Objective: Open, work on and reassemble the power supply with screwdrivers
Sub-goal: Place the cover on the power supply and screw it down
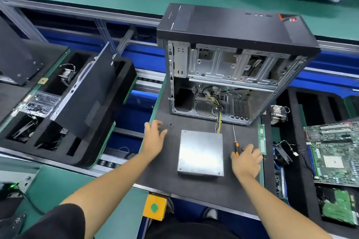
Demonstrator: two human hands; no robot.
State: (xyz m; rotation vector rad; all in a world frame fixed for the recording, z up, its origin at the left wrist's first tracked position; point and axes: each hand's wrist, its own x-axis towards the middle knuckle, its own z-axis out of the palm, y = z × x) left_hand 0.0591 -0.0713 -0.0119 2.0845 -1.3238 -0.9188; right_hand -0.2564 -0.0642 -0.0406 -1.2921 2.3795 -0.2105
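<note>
On black mat, power supply (201, 152) lies flat btwn my hands, wires running into open PC case (229, 75). Left hand (154, 137) open, fingers spread near small screws (171, 125). Right hand (245, 161) grips screwdriver (236, 147) handle.

Left sleeve: you wear a short black sleeve (66, 221) at 7 o'clock, ending above the elbow.
Forearms: both of yours are bare, with no watch, band or glove visible.
Left hand (154, 137): bare, no rings visible.
Right hand (246, 161): bare too, at 4 o'clock.
Lower body: your dark clothing (190, 229) fills 6 o'clock.
Shoe: a grey toe (211, 214) shows there.
</note>
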